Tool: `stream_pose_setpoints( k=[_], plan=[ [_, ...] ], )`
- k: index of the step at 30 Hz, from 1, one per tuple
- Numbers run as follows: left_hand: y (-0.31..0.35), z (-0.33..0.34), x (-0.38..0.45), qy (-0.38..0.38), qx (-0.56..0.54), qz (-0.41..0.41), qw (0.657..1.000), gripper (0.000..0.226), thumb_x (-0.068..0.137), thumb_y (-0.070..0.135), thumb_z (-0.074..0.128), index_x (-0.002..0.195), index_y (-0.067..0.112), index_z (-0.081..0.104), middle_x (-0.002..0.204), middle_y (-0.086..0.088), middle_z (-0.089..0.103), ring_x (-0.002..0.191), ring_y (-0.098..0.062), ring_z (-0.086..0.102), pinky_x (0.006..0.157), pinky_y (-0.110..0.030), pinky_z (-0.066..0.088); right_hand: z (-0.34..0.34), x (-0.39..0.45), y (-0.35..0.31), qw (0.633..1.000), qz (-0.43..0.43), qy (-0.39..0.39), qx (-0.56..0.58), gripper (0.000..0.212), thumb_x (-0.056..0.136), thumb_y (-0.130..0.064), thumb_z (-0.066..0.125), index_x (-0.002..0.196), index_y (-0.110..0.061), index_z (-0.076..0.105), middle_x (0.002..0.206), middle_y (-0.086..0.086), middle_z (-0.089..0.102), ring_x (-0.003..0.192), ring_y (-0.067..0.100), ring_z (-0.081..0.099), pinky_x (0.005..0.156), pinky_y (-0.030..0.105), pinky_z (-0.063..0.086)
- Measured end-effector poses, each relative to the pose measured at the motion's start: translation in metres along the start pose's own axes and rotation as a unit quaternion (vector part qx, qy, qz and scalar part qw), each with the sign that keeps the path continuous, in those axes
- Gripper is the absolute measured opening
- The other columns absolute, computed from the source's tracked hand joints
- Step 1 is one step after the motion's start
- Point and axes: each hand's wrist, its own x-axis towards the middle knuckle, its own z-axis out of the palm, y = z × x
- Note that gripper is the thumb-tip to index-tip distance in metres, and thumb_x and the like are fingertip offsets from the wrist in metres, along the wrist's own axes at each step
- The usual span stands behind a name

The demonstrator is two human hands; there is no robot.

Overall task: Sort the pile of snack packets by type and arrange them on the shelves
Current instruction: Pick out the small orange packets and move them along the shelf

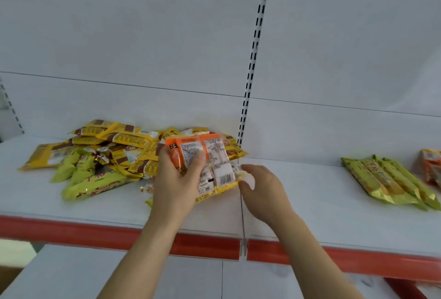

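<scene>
A mixed pile of snack packets [114,148] lies on the left half of the white shelf [298,191]: yellow-and-brown flat packets at the back, lime-green long packets [88,179] in front. My left hand [177,179] grips an orange-and-white packet [214,155] with its printed back and barcode facing me, held just above the pile's right end. My right hand [261,189] touches that packet's lower right corner with its fingertips, fingers loosely bent. On the shelf's right side lies a neat row of green-yellow long packets [391,182], with orange packets [430,167] at the frame edge.
The shelf has a red front strip [334,258] and a white back panel with a slotted upright [253,60]. A seam [242,215] divides the two shelf boards just below my hands. A lower white shelf [167,279] shows beneath.
</scene>
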Motion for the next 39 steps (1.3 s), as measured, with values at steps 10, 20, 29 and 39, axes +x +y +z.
stream_pose_setpoints(
  k=[10, 20, 29, 39],
  plan=[
    [0.0, -0.005, -0.001, -0.011, 0.041, 0.004, 0.999, 0.031, 0.096, 0.033, 0.069, 0.121, 0.025, 0.055, 0.1, 0.015, 0.072, 0.081, 0.014, 0.068, 0.061, -0.006, 0.05, 0.019, 0.032, 0.022, 0.967, -0.131, 0.031, -0.216, 0.03, 0.094, -0.019, 0.055, 0.114, -0.033, 0.072, 0.09, 0.0, 0.068, 0.087, 0.029, 0.062, 0.061, 0.03, 0.036],
    [-0.004, 0.03, -0.011, -0.074, 0.071, 0.01, 0.995, 0.042, 0.093, 0.038, 0.071, 0.128, 0.028, 0.051, 0.101, 0.015, 0.072, 0.084, 0.014, 0.066, 0.069, -0.004, 0.048, -0.031, 0.013, 0.062, 0.982, -0.058, 0.142, -0.113, 0.005, 0.087, -0.011, 0.065, 0.091, -0.011, 0.068, 0.098, 0.003, 0.068, 0.086, 0.031, 0.064, 0.067, 0.04, 0.051],
    [-0.007, 0.07, -0.018, -0.094, 0.041, -0.049, 0.994, 0.056, 0.095, 0.043, 0.069, 0.142, 0.026, 0.044, 0.108, 0.016, 0.069, 0.092, 0.002, 0.065, 0.068, -0.016, 0.046, -0.049, -0.034, 0.05, 0.942, -0.137, 0.303, -0.05, 0.014, 0.09, -0.009, 0.066, 0.103, -0.008, 0.061, 0.118, 0.001, 0.071, 0.091, 0.022, 0.07, 0.067, 0.025, 0.048],
    [-0.001, 0.084, -0.024, -0.167, -0.162, -0.132, 0.964, 0.063, 0.082, 0.044, 0.084, 0.133, 0.035, 0.049, 0.113, 0.014, 0.075, 0.107, -0.013, 0.073, 0.095, -0.051, 0.058, -0.03, -0.066, 0.05, 0.962, -0.227, 0.149, -0.007, 0.012, 0.095, -0.006, 0.054, 0.106, -0.011, 0.057, 0.156, -0.001, 0.042, 0.142, 0.025, 0.044, 0.103, 0.041, 0.05]
  ],
)
